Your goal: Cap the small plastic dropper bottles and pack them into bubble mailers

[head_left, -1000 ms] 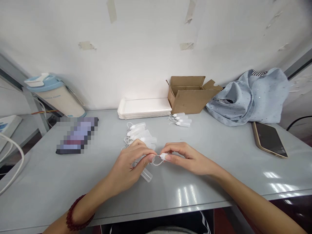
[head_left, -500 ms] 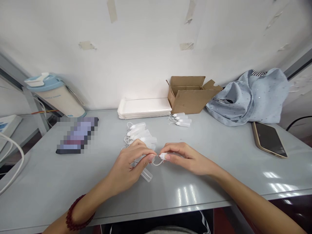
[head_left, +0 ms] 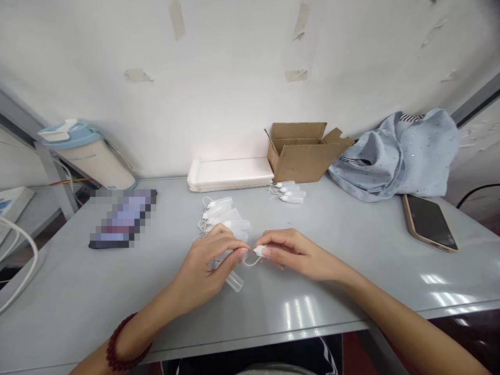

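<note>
My right hand (head_left: 295, 254) pinches a needle-tip squeeze bottle by its white nozzle end (head_left: 258, 251); the hand hides its body. From the nozzle a thin white strap (head_left: 253, 263) curves to my left hand (head_left: 209, 265), whose thumb and forefinger are closed on its small cap, mostly covered by the fingers. Both sets of fingertips nearly meet, the nozzle pointing left. Behind and partly under my left hand lies a pile of translucent bottles (head_left: 223, 208) with looped straps. A clear bottle (head_left: 235, 282) sticks out below that hand.
Several more bottles (head_left: 292, 197) lie farther back, before an open cardboard box (head_left: 300, 162). Left of the box is a stack of white trays (head_left: 232, 179). Phones (head_left: 432, 224) lie on both sides; a tumbler (head_left: 94, 159) and blue cloth bag (head_left: 422, 156) stand by the wall.
The thin metal needle that showed between the fingertips is now barely visible, with the nozzle slightly nearer my left fingers. Both hands otherwise hold their places; the view has shifted slightly.
</note>
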Available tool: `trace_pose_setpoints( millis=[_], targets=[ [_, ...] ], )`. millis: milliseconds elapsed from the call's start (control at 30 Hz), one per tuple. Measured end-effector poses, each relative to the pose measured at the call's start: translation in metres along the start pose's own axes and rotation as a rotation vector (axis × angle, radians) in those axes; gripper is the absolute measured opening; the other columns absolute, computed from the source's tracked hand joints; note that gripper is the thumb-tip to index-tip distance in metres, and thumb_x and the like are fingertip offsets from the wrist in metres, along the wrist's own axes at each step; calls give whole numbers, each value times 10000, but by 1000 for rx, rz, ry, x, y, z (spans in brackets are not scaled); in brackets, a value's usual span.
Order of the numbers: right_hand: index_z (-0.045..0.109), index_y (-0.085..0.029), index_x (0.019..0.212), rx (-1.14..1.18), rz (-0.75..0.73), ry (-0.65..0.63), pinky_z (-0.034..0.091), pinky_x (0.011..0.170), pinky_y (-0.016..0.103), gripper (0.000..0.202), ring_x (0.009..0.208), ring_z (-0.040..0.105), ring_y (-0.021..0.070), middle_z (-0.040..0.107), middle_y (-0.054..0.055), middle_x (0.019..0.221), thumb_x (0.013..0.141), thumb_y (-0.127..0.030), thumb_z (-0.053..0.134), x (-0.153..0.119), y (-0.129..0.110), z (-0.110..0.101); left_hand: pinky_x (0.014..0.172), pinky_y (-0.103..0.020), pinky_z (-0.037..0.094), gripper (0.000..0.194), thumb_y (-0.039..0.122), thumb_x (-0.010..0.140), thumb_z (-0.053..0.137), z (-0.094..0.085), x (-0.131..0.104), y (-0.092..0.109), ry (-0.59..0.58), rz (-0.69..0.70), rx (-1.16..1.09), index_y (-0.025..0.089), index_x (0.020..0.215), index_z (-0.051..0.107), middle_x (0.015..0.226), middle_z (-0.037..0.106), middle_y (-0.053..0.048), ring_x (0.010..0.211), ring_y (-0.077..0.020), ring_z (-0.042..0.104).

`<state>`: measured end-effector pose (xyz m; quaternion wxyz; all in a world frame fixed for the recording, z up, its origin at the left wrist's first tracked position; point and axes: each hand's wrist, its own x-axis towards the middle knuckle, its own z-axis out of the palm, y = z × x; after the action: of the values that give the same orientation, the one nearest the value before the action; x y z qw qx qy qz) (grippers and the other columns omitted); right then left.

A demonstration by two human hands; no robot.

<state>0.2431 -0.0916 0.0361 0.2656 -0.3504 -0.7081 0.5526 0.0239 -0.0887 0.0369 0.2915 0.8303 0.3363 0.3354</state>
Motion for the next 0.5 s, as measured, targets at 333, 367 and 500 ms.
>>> trace_pose_setpoints(
  millis=[333,367,500],
  targets=[
    [630,-161,952,32,18,8,362,598,214,250,640,458,87,554,-8,759,921,-357,478,1,2,6,626,-277,427,170,102,886,487,8,-3,-3,41,132,54,168,858,641,657,584,-27,700,-159,466],
    [632,-162,948,33,19,7,361,595,214,250,640,456,89,553,-7,757,918,-360,482,1,2,7,625,-280,424,176,106,890,479,8,-3,-3,36,131,56,169,858,641,660,585,-29,700,-161,466],
    [639,-166,922,34,0,-3,360,602,215,226,639,447,88,551,-10,755,911,-343,498,2,1,7,618,-275,421,180,106,893,463,10,-4,-3,19,130,37,165,839,624,665,580,-30,699,-160,463]
  ],
)
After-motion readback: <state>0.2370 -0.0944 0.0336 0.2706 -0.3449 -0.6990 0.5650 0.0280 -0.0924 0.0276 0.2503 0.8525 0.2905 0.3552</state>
